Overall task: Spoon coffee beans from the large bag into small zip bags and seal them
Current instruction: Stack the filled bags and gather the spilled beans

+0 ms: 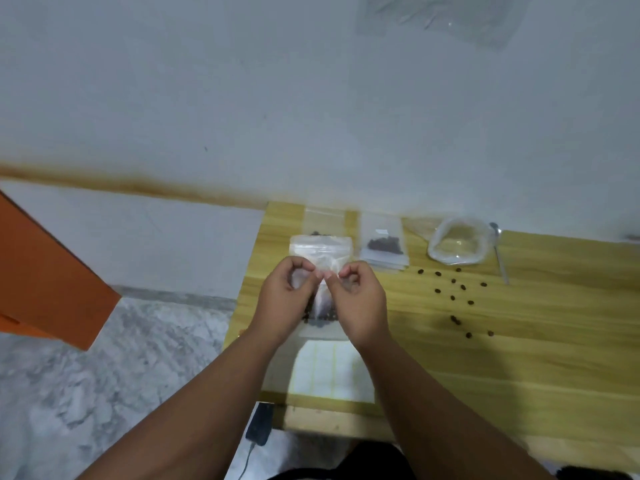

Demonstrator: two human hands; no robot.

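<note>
Pinching small zip bag (320, 249) between curled fingertips of left hand (287, 301) and right hand (358, 301) | lying over wooden table (519, 358), long axis running near-to-far | mouth pointing toward wall, coffee beans (320, 316) sitting at near end

Left hand (289, 299) and right hand (356, 299) raised together, fingertips pinching

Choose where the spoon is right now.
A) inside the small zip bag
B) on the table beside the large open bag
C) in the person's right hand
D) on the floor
B: the spoon lies on the table just right of the large bag, while the left hand and right hand both pinch the small zip bag.
</note>
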